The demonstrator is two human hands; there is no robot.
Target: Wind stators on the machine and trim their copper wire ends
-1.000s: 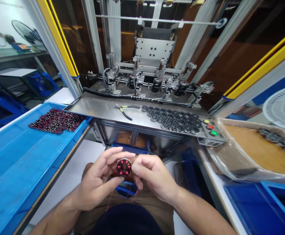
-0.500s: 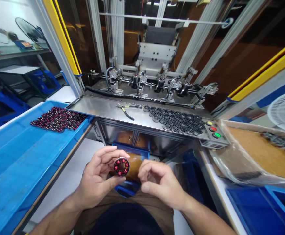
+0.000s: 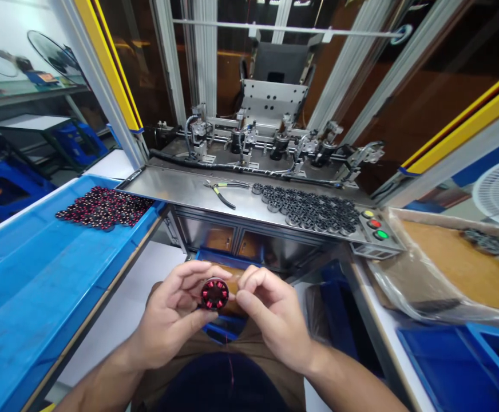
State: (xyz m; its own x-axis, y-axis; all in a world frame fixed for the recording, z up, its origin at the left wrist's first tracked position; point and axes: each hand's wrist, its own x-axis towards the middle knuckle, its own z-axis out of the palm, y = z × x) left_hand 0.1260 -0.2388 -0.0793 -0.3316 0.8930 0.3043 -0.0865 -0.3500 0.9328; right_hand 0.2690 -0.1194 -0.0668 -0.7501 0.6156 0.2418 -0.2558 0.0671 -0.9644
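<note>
My left hand [image 3: 167, 317] grips a small round motor stator [image 3: 214, 294] between thumb and fingers. Red wire coils ring its open centre, and its face is turned up towards me. Close by on the right, my right hand [image 3: 273, 315] has thumb and forefinger pinched together at the stator's edge. What lies in that pinch, if anything, is too small to make out. Below the hands a thin red wire [image 3: 231, 366] shows against the dark clothing over my lap.
On the steel ledge [image 3: 181, 186] lie wire cutters [image 3: 221, 194] and many dark stator cores [image 3: 309, 209]. Behind stands a winding machine [image 3: 279, 143]. A blue tray [image 3: 18, 292] at left holds red-wound stators [image 3: 106, 209]. Coloured push buttons [image 3: 375, 224] and a plastic-lined box [image 3: 442, 257] are at right.
My right hand has moved left and up to the stator, and its thumb and forefinger have closed. The stator has shifted slightly right in my left hand. A thin red wire now shows below.
</note>
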